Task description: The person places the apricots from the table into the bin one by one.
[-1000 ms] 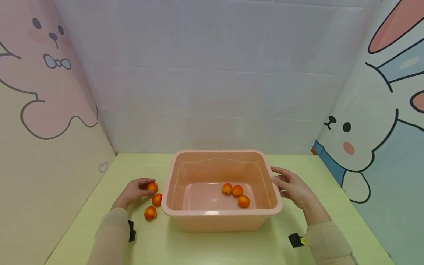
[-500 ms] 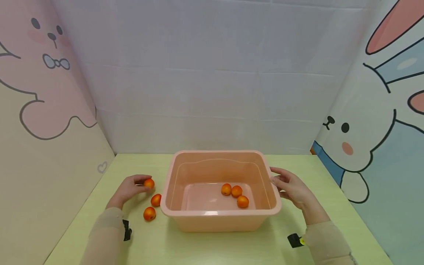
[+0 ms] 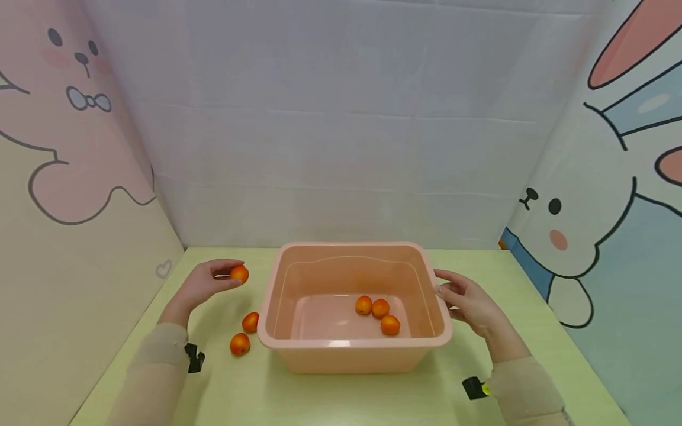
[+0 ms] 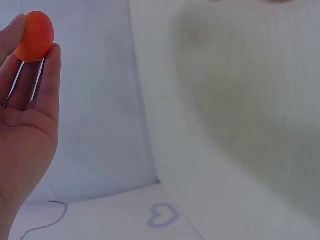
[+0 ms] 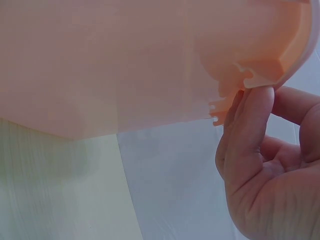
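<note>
My left hand [image 3: 205, 281] pinches a small, smooth, round orange fruit [image 3: 240, 274] between thumb and fingertips, raised above the table left of the basin. The left wrist view shows the thumb on one side of that fruit [image 4: 37, 37] and the straighter fingers behind it. My right hand [image 3: 471, 302] holds the right rim of the pink plastic basin [image 3: 357, 343], fingers tucked under the lip in the right wrist view. Inside the basin, three matching fruits [image 3: 380, 308] lie toward the right of its floor. Two more, a fruit [image 3: 251, 322] and another fruit [image 3: 240, 344], rest on the table.
The pale green table [image 3: 341, 402] is bordered by a white sheet [image 3: 341, 148] behind. Printed cartoon panels stand at both sides, a pink bear [image 3: 96, 154] on the left and a white rabbit [image 3: 581, 236] on the right.
My left hand has lifted its fruit off the table, moving up and slightly left, away from the two fruits beside the basin. The right hand stays at the rim.
</note>
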Demonstrator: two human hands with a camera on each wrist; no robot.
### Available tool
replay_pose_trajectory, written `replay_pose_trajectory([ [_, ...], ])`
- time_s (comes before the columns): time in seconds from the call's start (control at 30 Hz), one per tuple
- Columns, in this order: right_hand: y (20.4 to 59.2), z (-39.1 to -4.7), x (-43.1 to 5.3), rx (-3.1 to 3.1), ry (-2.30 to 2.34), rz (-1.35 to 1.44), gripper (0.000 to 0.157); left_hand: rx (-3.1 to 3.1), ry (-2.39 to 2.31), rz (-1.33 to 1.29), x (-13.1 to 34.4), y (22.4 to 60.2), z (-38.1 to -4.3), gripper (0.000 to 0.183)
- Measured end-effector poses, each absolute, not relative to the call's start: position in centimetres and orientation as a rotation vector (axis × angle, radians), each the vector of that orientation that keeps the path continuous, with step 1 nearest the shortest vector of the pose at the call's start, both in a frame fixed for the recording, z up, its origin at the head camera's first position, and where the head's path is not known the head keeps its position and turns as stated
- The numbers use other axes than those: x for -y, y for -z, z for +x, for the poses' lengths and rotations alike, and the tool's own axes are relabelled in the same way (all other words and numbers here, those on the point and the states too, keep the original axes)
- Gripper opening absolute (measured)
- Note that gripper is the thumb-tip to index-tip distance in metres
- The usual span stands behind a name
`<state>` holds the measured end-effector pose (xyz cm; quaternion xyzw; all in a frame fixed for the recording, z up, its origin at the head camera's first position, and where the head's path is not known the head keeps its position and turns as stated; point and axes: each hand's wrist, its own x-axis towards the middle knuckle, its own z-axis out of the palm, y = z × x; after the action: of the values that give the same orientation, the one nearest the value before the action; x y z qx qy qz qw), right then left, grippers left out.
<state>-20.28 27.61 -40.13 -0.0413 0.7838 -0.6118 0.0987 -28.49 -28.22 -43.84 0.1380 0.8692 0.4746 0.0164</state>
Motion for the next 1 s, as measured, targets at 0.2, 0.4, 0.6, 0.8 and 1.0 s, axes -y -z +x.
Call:
replay_pose_trajectory([
  [0.2, 40.1, -20.3, -27.6, -2.323, 1.811, -0.135, 0.064, -2.702, -1.518, 0.486, 26.9, 40.8, -28.2, 0.055],
  [0.4, 40.1, -20.2, -27.6, -2.320, 1.805, -0.135, 0.064, -2.684, -1.542, 0.553, 25.3, 38.1, -27.8, 0.054],
  [0.6, 40.2, -20.1, -27.5, -2.329, 1.795, -0.125, 0.065, -2.665, -1.564, 0.611, 23.8, 35.4, -27.6, 0.052],
  [0.8, 40.4, -20.0, -27.4, -2.328, 1.787, -0.133, 0.065, -2.674, -1.540, 0.678, 22.1, 33.6, -27.5, 0.050],
  [1.0, 40.6, -20.0, -27.5, -2.327, 1.784, -0.136, 0.065, -2.620, -1.518, 0.770, 19.6, 32.0, -27.2, 0.049],
])
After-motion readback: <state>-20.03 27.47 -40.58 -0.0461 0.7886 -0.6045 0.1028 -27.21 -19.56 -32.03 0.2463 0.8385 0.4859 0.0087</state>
